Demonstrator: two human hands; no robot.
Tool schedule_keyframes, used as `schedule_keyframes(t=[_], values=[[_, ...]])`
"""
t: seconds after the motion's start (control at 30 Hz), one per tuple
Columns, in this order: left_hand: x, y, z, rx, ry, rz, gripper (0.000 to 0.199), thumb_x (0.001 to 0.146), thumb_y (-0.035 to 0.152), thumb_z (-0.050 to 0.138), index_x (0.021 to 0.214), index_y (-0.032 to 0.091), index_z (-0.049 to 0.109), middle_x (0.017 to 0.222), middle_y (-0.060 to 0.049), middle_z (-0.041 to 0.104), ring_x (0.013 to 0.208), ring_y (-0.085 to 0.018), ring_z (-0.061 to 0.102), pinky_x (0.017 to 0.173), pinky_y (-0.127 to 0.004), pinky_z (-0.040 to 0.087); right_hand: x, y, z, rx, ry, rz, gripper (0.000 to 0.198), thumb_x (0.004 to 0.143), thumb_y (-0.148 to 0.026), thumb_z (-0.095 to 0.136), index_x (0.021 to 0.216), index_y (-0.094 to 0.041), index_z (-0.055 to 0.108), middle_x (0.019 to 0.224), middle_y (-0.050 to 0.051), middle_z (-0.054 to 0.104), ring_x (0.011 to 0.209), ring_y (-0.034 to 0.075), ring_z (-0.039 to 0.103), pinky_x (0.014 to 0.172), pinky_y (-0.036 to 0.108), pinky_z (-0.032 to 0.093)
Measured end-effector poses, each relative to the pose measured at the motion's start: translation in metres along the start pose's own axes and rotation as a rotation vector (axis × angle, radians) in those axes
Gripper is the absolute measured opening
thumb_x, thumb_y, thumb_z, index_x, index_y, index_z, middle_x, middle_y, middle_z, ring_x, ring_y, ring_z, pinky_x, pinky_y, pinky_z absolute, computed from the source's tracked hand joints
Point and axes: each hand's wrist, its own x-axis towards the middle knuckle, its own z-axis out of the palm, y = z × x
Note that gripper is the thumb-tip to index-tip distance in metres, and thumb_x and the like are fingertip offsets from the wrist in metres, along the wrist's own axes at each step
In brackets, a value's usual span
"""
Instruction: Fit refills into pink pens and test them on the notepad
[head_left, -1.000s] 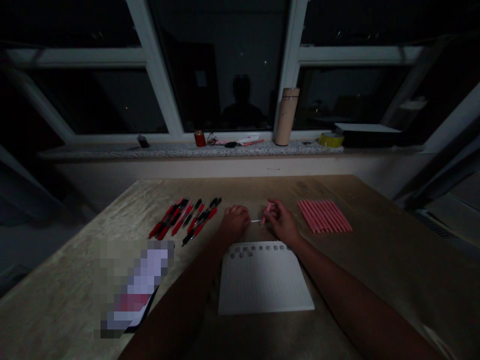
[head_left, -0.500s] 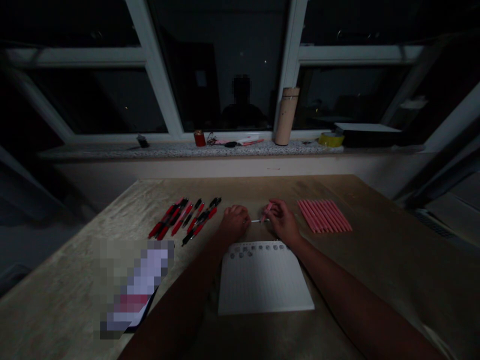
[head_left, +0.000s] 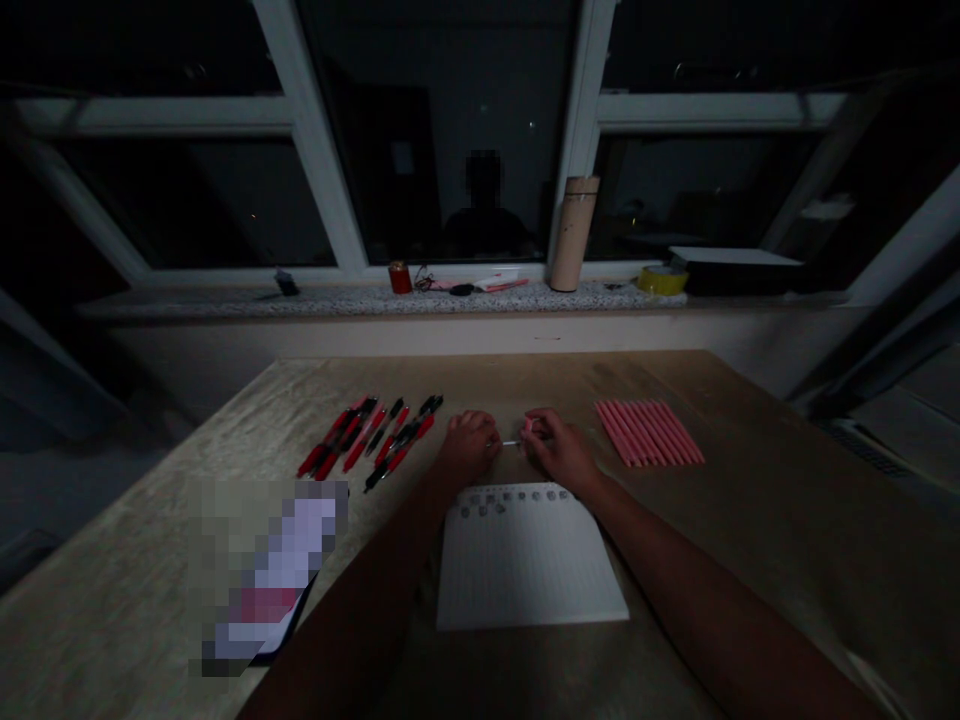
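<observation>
Pinched a small pink piece (head_left: 529,426) in the right hand (head_left: 558,450); grasped a thin white rod (head_left: 511,443) in the left hand (head_left: 468,448), just beside. Held the rod sideways, long axis pointing from the left fingers toward the pink piece; in such dim light, could not tell whether touching or just short. Had the lined notepad (head_left: 532,570) between the forearms, top edge near the wrists. Had red and black pens (head_left: 375,438) off left, a row of pink pens (head_left: 649,432) off right, with room ahead toward the far edge of the surface (head_left: 510,376).
</observation>
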Motion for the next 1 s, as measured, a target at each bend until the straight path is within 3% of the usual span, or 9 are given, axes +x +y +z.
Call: schedule_keyframes(t=[0.2, 0.57, 0.73, 1.0], values=[[0.0001, 0.0012, -0.0024, 0.008, -0.008, -0.009, 0.012, 0.083, 0.025, 0.052, 0.083, 0.018, 0.062, 0.109, -0.006, 0.059, 0.106, -0.021, 0.047, 0.091, -0.04, 0.03, -0.0006, 0.0011, 0.0, -0.037, 0.031, 0.002, 0.025, 0.086, -0.032, 0.051, 0.108, -0.021, 0.049, 0.082, 0.005, 0.069, 0.077, 0.018, 0.067, 0.07, 0.03, 0.05], [-0.0008, 0.0016, -0.004, 0.02, -0.003, 0.002, 0.012, 0.081, 0.024, 0.052, 0.081, 0.019, 0.063, 0.109, -0.007, 0.058, 0.106, -0.023, 0.046, 0.092, -0.041, 0.03, 0.0013, -0.0002, 0.0004, 0.126, 0.087, 0.102, 0.021, 0.088, -0.038, 0.046, 0.099, -0.021, 0.045, 0.071, 0.003, 0.07, 0.068, 0.018, 0.066, 0.065, 0.029, 0.049], [-0.0012, 0.0019, -0.0043, 0.05, 0.026, -0.014, 0.009, 0.076, 0.022, 0.055, 0.079, 0.018, 0.063, 0.107, -0.008, 0.058, 0.105, -0.024, 0.046, 0.091, -0.043, 0.03, 0.0022, 0.0037, 0.0022, 0.164, 0.111, 0.122, 0.024, 0.087, -0.041, 0.048, 0.1, -0.02, 0.044, 0.075, 0.005, 0.07, 0.068, 0.018, 0.066, 0.063, 0.029, 0.049], [-0.0005, 0.0018, -0.0018, 0.088, -0.008, 0.043, 0.019, 0.086, 0.022, 0.042, 0.09, 0.016, 0.06, 0.113, -0.01, 0.056, 0.109, -0.024, 0.045, 0.093, -0.042, 0.03, 0.002, 0.0049, 0.0008, 0.08, 0.131, 0.1, 0.023, 0.089, -0.039, 0.046, 0.101, -0.02, 0.045, 0.073, 0.003, 0.069, 0.066, 0.017, 0.065, 0.063, 0.027, 0.047]])
